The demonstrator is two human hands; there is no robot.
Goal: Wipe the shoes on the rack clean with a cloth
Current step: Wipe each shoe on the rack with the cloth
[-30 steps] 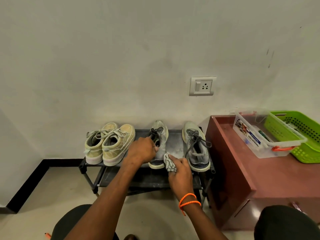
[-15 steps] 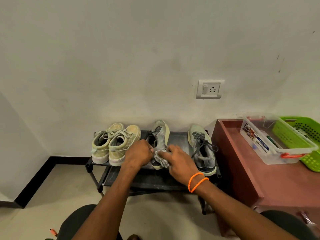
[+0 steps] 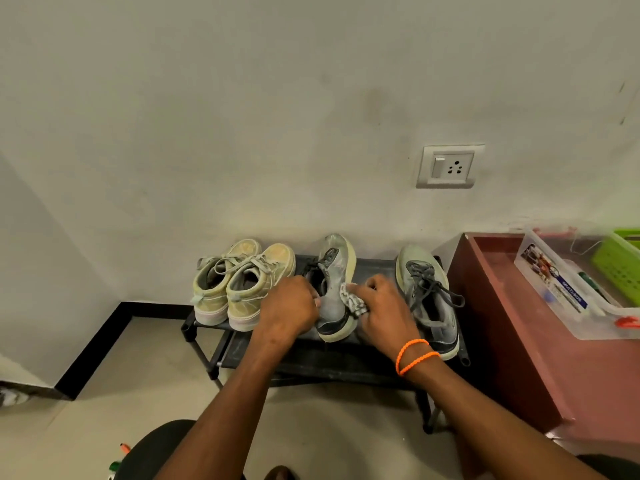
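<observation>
On the black rack (image 3: 207, 344), the left hand (image 3: 289, 310) curls its fingers round the near side of a grey shoe (image 3: 334, 289), tipping it onto its edge. The right hand (image 3: 382, 311) pinches a crumpled cloth (image 3: 352, 299) against the shoe's upper. Its mate (image 3: 427, 299) stands to the right, a beige pair (image 3: 239, 282) to the left.

A home: shoe rack (image 3: 207, 355), wall socket (image 3: 449, 167).
</observation>
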